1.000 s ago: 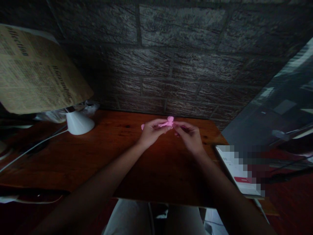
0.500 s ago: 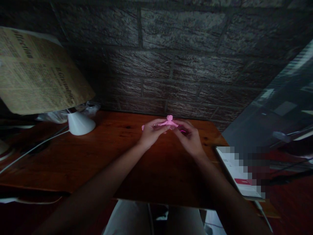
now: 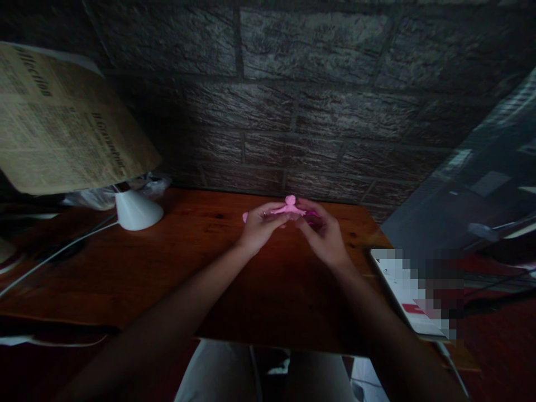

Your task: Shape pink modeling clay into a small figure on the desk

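Head view: near the bench's [image 3: 167, 268] far edge, the left hand [image 3: 256, 228] is pinching the pink figure [image 3: 290, 207]; the right hand [image 3: 324, 234] is half-curling beside it (grip unclear), now showing more magenta material [image 3: 312, 214]. The lamp [image 3: 138, 211] is standing left.

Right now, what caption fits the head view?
Two hands hold a small pink figure above a wooden desk, beside a lamp.

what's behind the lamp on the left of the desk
Part of some crumpled clear plastic shows behind the lamp, with the brick-patterned wall beyond. The shade and base cover the rest, so I can't tell what else is there.
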`<move>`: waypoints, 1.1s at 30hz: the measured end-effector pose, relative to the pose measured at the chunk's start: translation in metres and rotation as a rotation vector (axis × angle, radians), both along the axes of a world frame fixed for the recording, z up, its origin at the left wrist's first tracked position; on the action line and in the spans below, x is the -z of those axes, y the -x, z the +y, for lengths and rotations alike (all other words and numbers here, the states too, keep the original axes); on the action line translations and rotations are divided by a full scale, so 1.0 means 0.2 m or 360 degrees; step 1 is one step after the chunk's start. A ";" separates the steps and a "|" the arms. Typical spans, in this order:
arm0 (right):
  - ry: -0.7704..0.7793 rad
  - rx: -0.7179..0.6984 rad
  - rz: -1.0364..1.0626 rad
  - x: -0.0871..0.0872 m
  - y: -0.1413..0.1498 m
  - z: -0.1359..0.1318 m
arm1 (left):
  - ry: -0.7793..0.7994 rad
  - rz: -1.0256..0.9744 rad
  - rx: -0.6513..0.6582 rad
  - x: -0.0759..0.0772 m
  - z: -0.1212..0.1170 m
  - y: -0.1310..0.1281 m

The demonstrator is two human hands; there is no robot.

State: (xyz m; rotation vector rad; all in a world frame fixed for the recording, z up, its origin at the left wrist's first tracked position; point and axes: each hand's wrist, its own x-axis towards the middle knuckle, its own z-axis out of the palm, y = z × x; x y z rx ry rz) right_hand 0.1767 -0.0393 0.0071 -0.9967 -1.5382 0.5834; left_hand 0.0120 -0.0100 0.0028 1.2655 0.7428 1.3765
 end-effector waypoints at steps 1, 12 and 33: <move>0.0006 0.0019 0.0011 0.00 0.00 0.00 | 0.0005 0.0002 -0.0001 0.00 0.00 0.00; -0.0025 -0.0011 -0.0122 0.00 -0.01 -0.01 | -0.0013 0.0033 -0.0063 0.01 0.00 0.00; 0.0043 -0.0017 0.0243 -0.02 0.05 -0.04 | -0.0128 -0.0078 -0.0206 -0.01 -0.01 -0.02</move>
